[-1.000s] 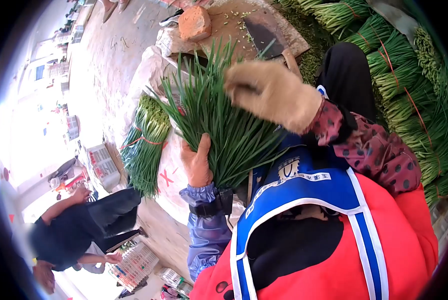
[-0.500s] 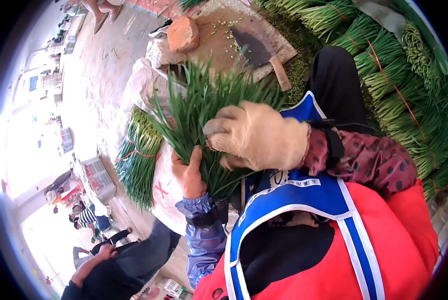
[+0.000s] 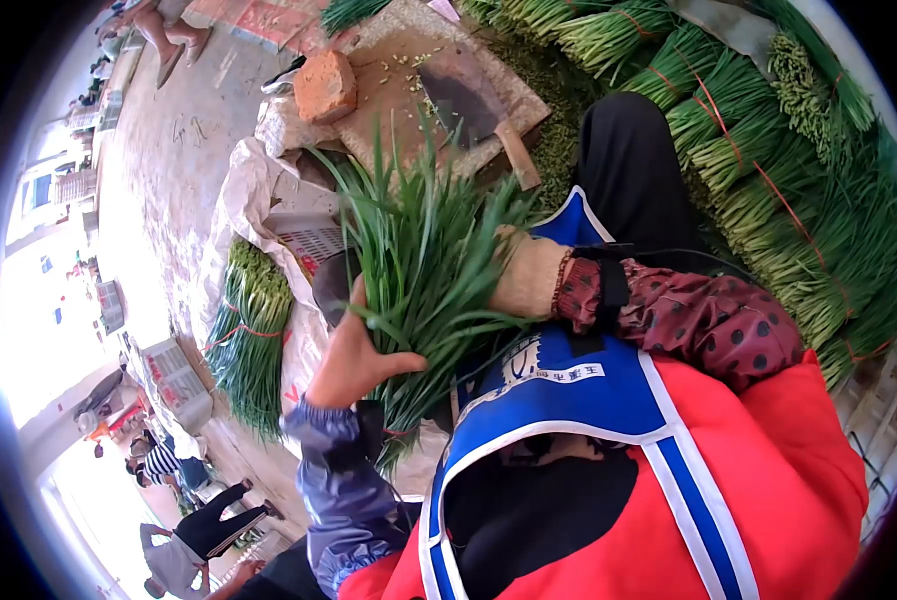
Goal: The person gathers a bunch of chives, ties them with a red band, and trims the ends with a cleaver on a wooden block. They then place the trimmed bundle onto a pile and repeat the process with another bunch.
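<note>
A thick bunch of garlic chives [image 3: 424, 250] stands in front of my lap, its long flat leaves fanning upward. My left hand [image 3: 354, 350], bare, grips the near left side of the bunch, thumb across the front and index finger pointing up; the other fingers are hidden. From the other side my right hand [image 3: 525, 275], in a beige knit glove, reaches in among the leaves. Its fingers are covered by the leaves, so their closure does not show. A blue apron [image 3: 609, 385] with white trim lies just below the bunch.
A tied chive bundle [image 3: 249, 330] rests on a white sack at left. Ahead are a board [image 3: 389, 140], a brick [image 3: 325, 87] and a cleaver [image 3: 459, 95]. Several tied bundles [image 3: 769, 200] are piled at right. Beyond are crates [image 3: 177, 378] and people.
My gloved right hand has moved from in front of the bunch to its right side, in among the leaves. My left thumb has swung outward across the bunch. A nearby passer-by has moved mostly out of view.
</note>
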Motion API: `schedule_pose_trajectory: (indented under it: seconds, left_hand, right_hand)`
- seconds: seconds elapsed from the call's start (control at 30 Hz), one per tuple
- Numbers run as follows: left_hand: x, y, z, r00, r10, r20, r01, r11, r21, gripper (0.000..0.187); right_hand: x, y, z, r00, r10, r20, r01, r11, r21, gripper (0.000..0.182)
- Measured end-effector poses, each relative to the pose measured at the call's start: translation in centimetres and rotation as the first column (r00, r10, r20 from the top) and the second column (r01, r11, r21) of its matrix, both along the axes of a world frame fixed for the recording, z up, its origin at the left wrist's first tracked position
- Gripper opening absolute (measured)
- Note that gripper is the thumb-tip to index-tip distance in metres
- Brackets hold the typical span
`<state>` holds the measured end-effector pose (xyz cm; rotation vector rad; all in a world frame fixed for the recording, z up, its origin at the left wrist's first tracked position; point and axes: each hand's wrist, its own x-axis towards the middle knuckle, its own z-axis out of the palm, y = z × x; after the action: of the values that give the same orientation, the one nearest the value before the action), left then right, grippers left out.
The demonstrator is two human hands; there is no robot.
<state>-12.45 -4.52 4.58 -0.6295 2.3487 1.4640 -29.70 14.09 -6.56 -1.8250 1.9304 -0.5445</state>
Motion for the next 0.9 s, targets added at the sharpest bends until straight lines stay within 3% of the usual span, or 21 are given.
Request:
schedule_pose_trajectory:
  seconds: [0.07, 0.1, 0.17, 0.2, 0.23, 0.27, 0.3, 0.33, 0.37, 0.4, 0.43, 0.47, 0.53, 0.6, 0.63, 0.67, 0.73, 0.9]
  left_hand:
    - [-1.2, 0.0, -2.1, 0.971, -0.237, 0.027, 0.238, 0.956, -0.17, 0.111]
    - [-2.0, 0.6, -2.4, 0.969, -0.246, 0.023, 0.247, 0.955, -0.164, 0.111]
    - [-3.5, 2.4, -2.6, 0.98, 0.198, -0.038, -0.191, 0.973, 0.127, 0.095]
    - [-3.8, 2.8, -2.7, 0.98, 0.196, -0.043, -0.189, 0.973, 0.136, 0.095]
    - [-3.7, 3.1, -2.7, 0.959, 0.283, -0.006, -0.277, 0.94, 0.198, 0.082]
    - [-3.5, 3.4, -2.6, 0.93, 0.366, 0.038, -0.363, 0.897, 0.253, 0.069]
    - [-3.0, 3.6, -2.7, 0.906, 0.423, 0.024, -0.42, 0.889, 0.183, 0.044]
    - [-2.6, 3.8, -2.7, 0.904, 0.426, 0.027, -0.423, 0.888, 0.182, 0.044]
    - [-2.2, 3.8, -2.6, 0.855, 0.518, 0.022, -0.508, 0.828, 0.237, 0.04]
    - [-1.9, 3.8, -2.5, 0.796, 0.605, 0.02, -0.584, 0.759, 0.289, 0.036]
    - [-1.4, 3.6, -2.6, 0.77, 0.638, 0.0, -0.596, 0.72, 0.355, 0.033]
    - [-1.3, 3.6, -2.6, 0.768, 0.641, -0.001, -0.6, 0.72, 0.349, 0.033]
    - [-1.1, 3.5, -2.5, 0.701, 0.713, -0.002, -0.652, 0.642, 0.403, 0.032]
    - [-1.0, 3.4, -2.6, 0.69, 0.724, -0.008, -0.661, 0.634, 0.401, 0.032]
    - [-1.0, 3.4, -2.6, 0.679, 0.734, -0.01, -0.668, 0.624, 0.405, 0.032]
    - [-1.0, 3.5, -2.7, 0.681, 0.732, -0.009, -0.668, 0.626, 0.403, 0.032]
    - [-0.9, 3.7, -2.7, 0.67, 0.742, -0.029, -0.662, 0.614, 0.43, 0.033]
    - [-0.7, 4.0, -2.8, 0.684, 0.727, -0.051, -0.645, 0.636, 0.424, 0.034]
  right_hand:
    - [-0.8, 0.1, -0.9, 0.976, 0.157, 0.15, -0.086, 0.914, -0.397, 0.042]
    - [-1.3, 0.1, -1.2, 0.978, 0.147, 0.149, -0.078, 0.917, -0.391, 0.042]
    - [-2.7, -0.4, -1.7, 0.999, 0.044, 0.021, -0.04, 0.987, -0.156, 0.043]
    - [-3.6, -0.7, -2.0, 0.999, 0.01, -0.052, -0.012, 0.999, -0.038, 0.044]
    - [-4.7, -1.0, -2.4, 0.992, -0.015, -0.128, 0.024, 0.997, 0.075, 0.046]
    - [-6.2, -1.8, -5.4, 0.811, -0.132, -0.571, 0.206, 0.976, 0.067, 0.045]
    - [-7.0, -2.6, -3.7, 0.435, -0.19, -0.88, 0.357, 0.934, -0.025, 0.044]
    - [-7.9, -1.0, -1.7, 0.687, -0.592, -0.422, 0.6, 0.789, -0.13, 0.046]
    - [-9.0, 0.3, 5.8, 0.584, -0.787, 0.201, 0.807, 0.589, -0.04, 0.051]
    - [-10.7, 0.7, 6.1, 0.471, -0.835, 0.285, 0.868, 0.496, 0.019, 0.054]
    - [-10.7, 1.3, 7.6, 0.372, -0.703, 0.606, 0.895, 0.444, -0.034, 0.049]
    - [-10.7, 1.5, 8.2, 0.38, -0.622, 0.685, 0.9, 0.42, -0.117, 0.041]
    - [-9.7, 2.8, 11.5, 0.492, -0.52, 0.698, 0.773, 0.629, -0.077, 0.031]
    - [-8.3, 1.5, 10.2, 0.82, -0.259, 0.51, 0.545, 0.623, -0.56, 0.009]
    - [-7.6, 2.2, 10.4, 0.803, -0.209, 0.558, 0.468, 0.801, -0.373, 0.023]
    - [-7.0, 1.9, 10.5, 0.811, -0.214, 0.545, 0.403, 0.879, -0.255, 0.02]
    - [-6.2, 1.1, 10.2, 0.936, -0.285, 0.204, 0.323, 0.928, -0.183, 0.018]
    - [-4.6, 0.1, 6.9, 0.962, -0.222, 0.157, 0.233, 0.971, -0.053, 0.019]
